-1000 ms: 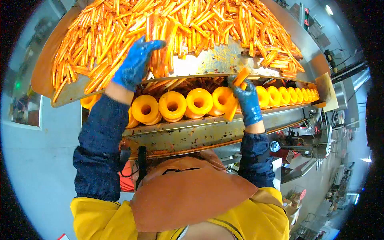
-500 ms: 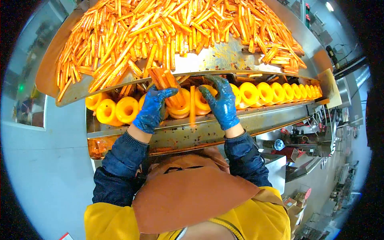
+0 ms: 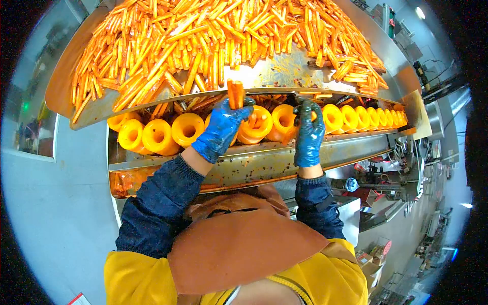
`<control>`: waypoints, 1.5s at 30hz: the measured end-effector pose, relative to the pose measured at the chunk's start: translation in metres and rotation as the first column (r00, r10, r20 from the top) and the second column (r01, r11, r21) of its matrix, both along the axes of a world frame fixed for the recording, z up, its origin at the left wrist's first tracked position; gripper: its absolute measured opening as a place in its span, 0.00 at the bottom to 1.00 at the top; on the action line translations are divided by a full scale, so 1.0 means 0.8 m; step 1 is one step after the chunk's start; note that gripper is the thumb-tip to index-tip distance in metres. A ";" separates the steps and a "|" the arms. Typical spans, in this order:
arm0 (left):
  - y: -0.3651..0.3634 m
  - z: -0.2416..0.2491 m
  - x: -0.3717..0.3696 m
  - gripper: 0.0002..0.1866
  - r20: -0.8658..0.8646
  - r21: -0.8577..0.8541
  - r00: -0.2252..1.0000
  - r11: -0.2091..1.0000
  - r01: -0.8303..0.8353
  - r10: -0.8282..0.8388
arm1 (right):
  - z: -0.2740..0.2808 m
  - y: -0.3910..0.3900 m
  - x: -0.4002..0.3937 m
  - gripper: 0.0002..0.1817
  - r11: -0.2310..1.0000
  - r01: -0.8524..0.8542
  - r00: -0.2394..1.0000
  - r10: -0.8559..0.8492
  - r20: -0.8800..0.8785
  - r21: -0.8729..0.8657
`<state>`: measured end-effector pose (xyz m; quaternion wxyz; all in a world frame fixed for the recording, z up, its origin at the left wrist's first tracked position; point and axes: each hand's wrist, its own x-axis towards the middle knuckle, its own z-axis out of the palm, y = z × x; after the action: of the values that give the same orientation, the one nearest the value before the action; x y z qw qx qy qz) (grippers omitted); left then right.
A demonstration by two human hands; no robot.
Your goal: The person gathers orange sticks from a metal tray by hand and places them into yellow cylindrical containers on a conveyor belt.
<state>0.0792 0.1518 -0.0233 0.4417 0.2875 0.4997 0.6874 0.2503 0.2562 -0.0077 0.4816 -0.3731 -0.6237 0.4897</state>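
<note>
Several orange sticks (image 3: 236, 95) stand clamped in the left hand (image 3: 221, 129), apart from the right hand (image 3: 309, 136), whose grip is unclear; loading flared yellow cups (image 3: 178, 128) seems the current step, calling for careful alignment.

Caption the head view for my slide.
Blue-gloved left hand holding orange sticks, right hand alongside, at a row of yellow cups.

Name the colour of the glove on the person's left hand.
The left hand wears a blue glove, seen best in the current head view.
</note>
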 end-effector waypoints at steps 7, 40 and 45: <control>-0.023 0.018 -0.014 0.12 0.085 -0.024 0.979 0.983 -0.183 0.184 | -0.020 0.005 -0.032 0.12 0.886 -0.316 0.922 0.204 0.328 0.338; -0.086 0.029 -0.046 0.17 -0.582 -0.023 0.813 0.999 -0.030 0.011 | -0.029 -0.029 -0.048 0.16 0.939 -0.305 0.844 0.190 0.501 0.158; -0.072 0.028 -0.046 0.19 -0.172 0.018 0.981 0.995 0.095 -0.090 | -0.020 -0.026 -0.036 0.19 0.908 -0.269 0.881 0.097 0.464 0.321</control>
<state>0.0423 0.0943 -0.0010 0.4250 0.3740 0.5127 0.6455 0.2215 0.2357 -0.0236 0.3421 -0.3125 -0.8307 0.3085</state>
